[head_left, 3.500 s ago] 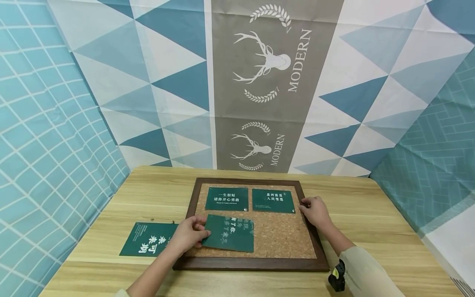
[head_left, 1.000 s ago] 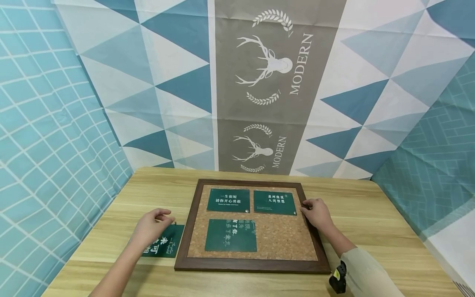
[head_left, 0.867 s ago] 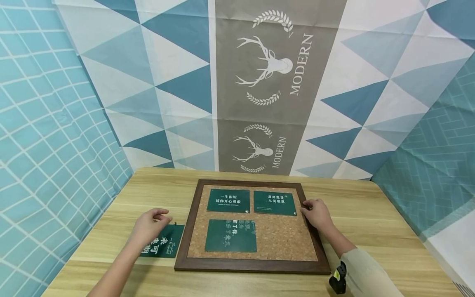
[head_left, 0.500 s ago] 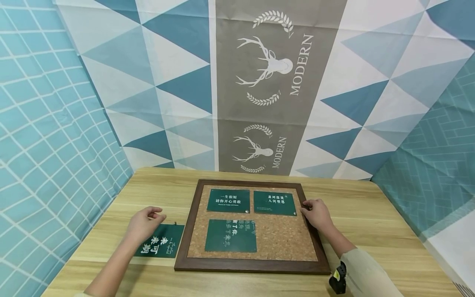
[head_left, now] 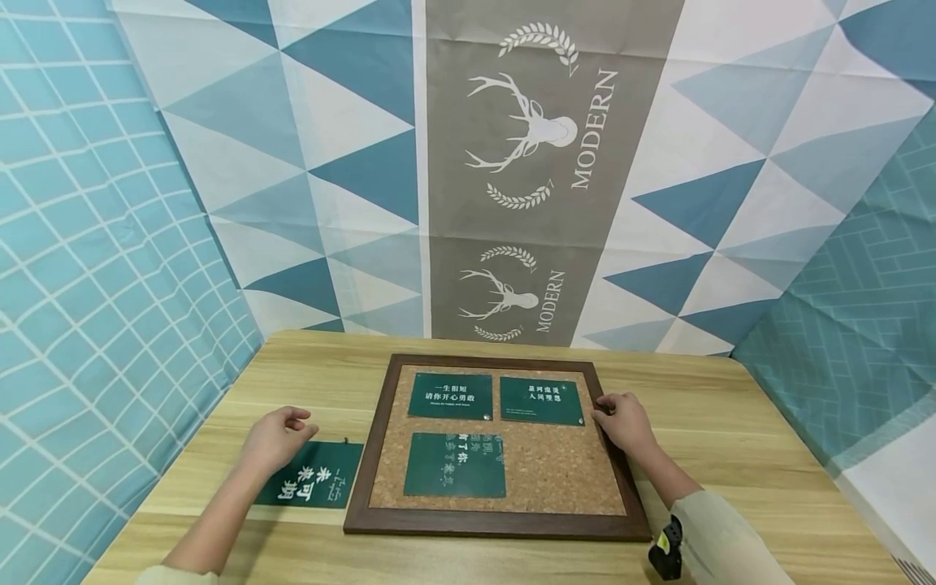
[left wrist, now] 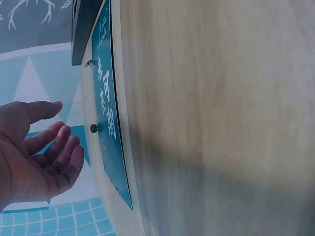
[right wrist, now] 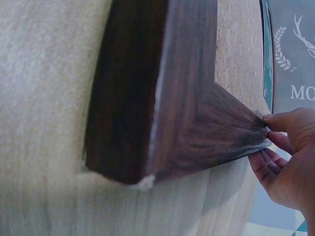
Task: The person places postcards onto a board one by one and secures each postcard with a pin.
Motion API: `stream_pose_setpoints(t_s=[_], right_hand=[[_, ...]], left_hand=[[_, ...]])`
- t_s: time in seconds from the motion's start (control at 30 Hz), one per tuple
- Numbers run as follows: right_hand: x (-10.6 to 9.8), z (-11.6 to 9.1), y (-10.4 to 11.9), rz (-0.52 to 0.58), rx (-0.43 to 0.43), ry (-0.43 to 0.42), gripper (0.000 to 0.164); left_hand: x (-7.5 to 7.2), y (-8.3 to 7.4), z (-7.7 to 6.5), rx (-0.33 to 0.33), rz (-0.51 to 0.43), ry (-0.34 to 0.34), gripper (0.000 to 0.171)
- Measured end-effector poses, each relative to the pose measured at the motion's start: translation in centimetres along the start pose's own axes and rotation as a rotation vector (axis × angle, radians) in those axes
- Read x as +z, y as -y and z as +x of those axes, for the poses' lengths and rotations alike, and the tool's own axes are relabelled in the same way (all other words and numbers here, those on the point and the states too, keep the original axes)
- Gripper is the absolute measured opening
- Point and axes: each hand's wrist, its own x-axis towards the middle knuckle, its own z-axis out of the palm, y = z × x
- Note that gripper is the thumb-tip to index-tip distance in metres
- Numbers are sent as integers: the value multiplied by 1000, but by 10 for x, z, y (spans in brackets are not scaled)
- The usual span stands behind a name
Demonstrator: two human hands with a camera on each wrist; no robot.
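A cork board point(head_left: 563, 471) in a dark brown wooden frame lies on the table. My right hand point(head_left: 625, 421) grips its right side, thumb on top and fingers along the outer edge, as the right wrist view point(right wrist: 295, 157) shows. To the left of the board lies a green card point(head_left: 314, 483) with white writing. Above that card hovers my left hand point(head_left: 276, 441), palm visible and fingers loosely bent around nothing in the left wrist view. Beside the card stand a dark pushpin point(left wrist: 93, 128) and a second pin point(left wrist: 89, 63). Another green card point(head_left: 454, 465) lies on the cork, lower left.
Two green cards, one upper left point(head_left: 450, 396) and one upper right point(head_left: 541, 400), lie on the cork with small pins at some corners. The wooden table point(head_left: 738, 455) ends at a patterned cloth backdrop point(head_left: 504, 162).
The left hand held a card over the board's lower left; that card now lies on the cork. The hand has let go and moved left, over the loose card. The right hand keeps its place.
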Motion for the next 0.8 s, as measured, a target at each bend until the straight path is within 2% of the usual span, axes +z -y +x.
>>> stream_pose_setpoints(t_s=[0.3,0.8], right_hand=[[0,0,0,4,-4,2,30],[0,1,0,7,7,-2,30]], left_hand=[[-2,5,2,-14,46,11,34],[4,14,6,-16,64,34,27]])
